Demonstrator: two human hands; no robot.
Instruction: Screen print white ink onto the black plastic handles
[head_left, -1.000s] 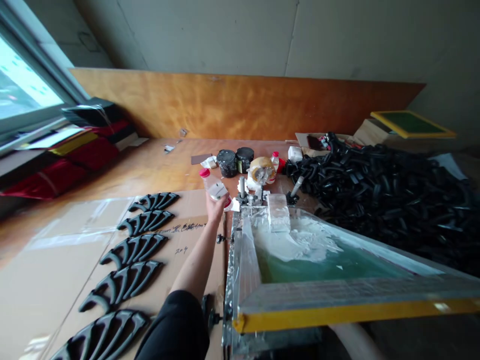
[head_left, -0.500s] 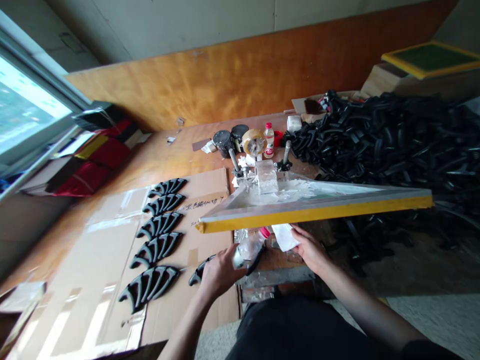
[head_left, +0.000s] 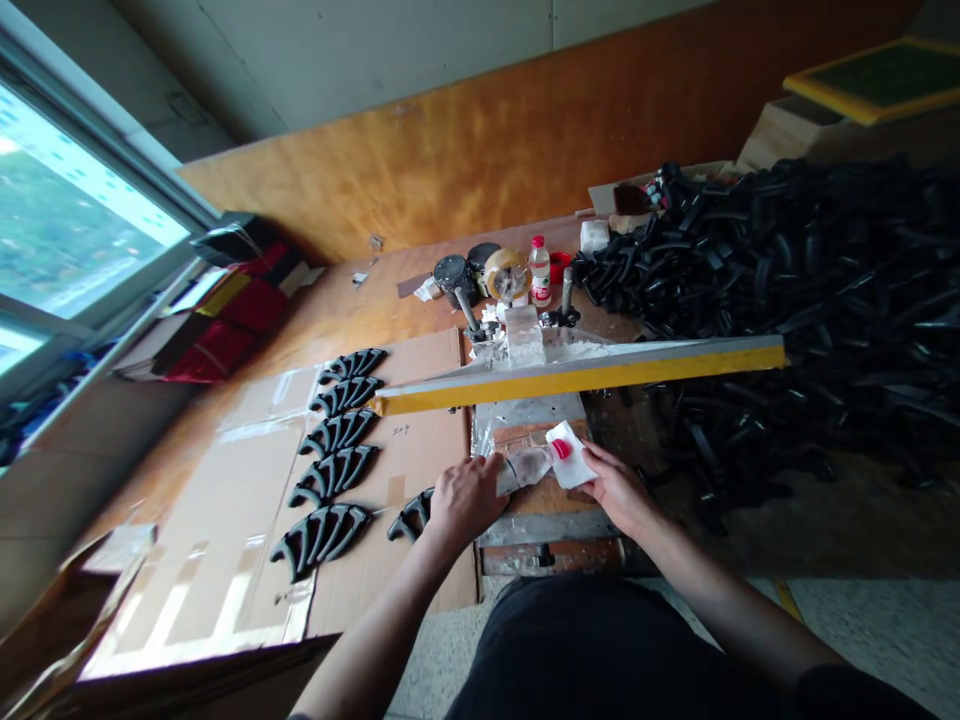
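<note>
My left hand (head_left: 471, 495) is closed around a clear plastic bottle (head_left: 529, 466) with a red cap, tilted toward the right. In my right hand (head_left: 616, 487) is a folded white tissue (head_left: 573, 462), gripped at its right edge. The bottle's capped end meets the tissue. Above both hands a screen-printing frame (head_left: 585, 380) with a yellow front edge is raised on its clamps. Just left of my left hand, a black curved slatted part (head_left: 409, 516) lies on the cardboard, partly covered by the hand.
Several black slatted parts (head_left: 321, 538) stand in a column on the cardboard sheet (head_left: 225, 500). A large heap of black parts (head_left: 750, 260) fills the right. Behind the frame are a black pot (head_left: 451, 275), a tape roll (head_left: 507, 276) and another red-capped bottle (head_left: 540, 270).
The bottle's red cap has come up against the tissue, where the two were apart before. The printing frame is higher, showing more of the bench beneath it. The camera view has shifted.
</note>
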